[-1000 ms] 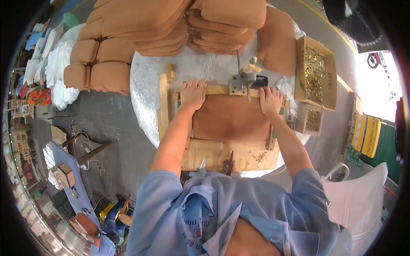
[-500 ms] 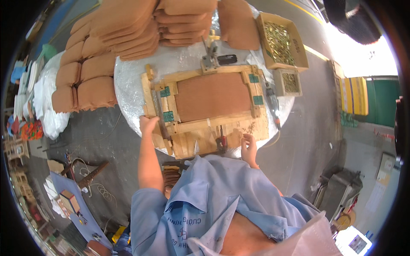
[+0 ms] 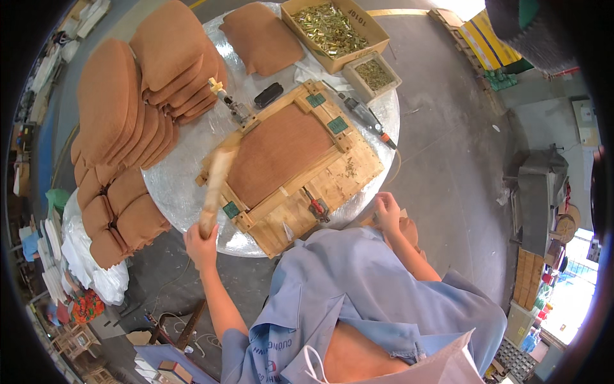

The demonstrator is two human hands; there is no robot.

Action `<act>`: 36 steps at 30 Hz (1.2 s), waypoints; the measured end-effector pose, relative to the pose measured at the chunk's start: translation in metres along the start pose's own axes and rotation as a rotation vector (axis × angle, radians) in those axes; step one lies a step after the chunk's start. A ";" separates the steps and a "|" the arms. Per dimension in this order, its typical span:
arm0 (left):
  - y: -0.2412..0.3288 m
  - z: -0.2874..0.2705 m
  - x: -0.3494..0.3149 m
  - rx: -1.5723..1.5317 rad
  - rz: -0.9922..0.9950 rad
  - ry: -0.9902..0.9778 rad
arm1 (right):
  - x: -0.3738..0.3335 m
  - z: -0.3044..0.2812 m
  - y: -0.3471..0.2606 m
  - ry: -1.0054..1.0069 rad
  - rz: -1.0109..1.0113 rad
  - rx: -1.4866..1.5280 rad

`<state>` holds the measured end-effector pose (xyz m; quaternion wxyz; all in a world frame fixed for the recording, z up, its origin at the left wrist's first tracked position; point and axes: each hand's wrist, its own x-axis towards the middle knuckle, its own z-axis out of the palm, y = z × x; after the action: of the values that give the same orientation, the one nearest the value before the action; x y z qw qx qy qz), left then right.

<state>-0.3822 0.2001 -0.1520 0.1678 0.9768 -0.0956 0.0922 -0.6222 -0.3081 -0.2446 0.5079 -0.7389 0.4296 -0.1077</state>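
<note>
My left hand (image 3: 201, 246) is closed around the near end of a wooden bar (image 3: 222, 168), which looks blurred and crosses the left side of a wooden frame jig (image 3: 276, 196). Inside the jig lies a brown fabric-like panel (image 3: 278, 150). Green pads (image 3: 337, 125) sit at the jig's corners. A toggle clamp with a red handle (image 3: 318, 208) is fixed on its near side, and a metal clamp (image 3: 233, 109) stands at the far left side. My right hand (image 3: 387, 212) hovers off the table edge with curled fingers; whatever they may hold is hidden.
Stacks of brown cushions (image 3: 109, 102) stand to the left. One flat brown piece (image 3: 262, 38) lies at the back beside a cardboard box (image 3: 377, 48) of small metal fasteners and a smaller box (image 3: 391, 85). A power tool (image 3: 368, 117) rests right of the jig on the plastic-wrapped round table (image 3: 176, 198).
The view has turned, so the jig appears slanted. My left hand has swung the wooden bar away from the jig's left side. My right hand has moved off the board's near edge.
</note>
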 end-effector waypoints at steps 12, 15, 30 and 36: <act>0.123 0.105 0.192 -0.122 0.337 -0.289 | 0.031 0.033 -0.025 -0.132 0.048 0.039; 0.129 0.100 0.212 -0.112 0.321 -0.410 | 0.037 0.027 -0.015 -0.112 0.098 0.035; 0.122 0.109 0.197 -0.042 0.240 -0.308 | 0.134 0.178 -0.275 -0.458 -0.499 -0.026; 0.107 0.098 0.197 0.095 0.126 -0.518 | 0.173 0.306 -0.433 -0.747 -0.801 0.087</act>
<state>-0.2011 0.0363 -0.1674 0.0859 0.9668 -0.1913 -0.1463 -0.1073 -0.1863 -0.0687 0.5752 -0.8109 -0.0996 -0.0405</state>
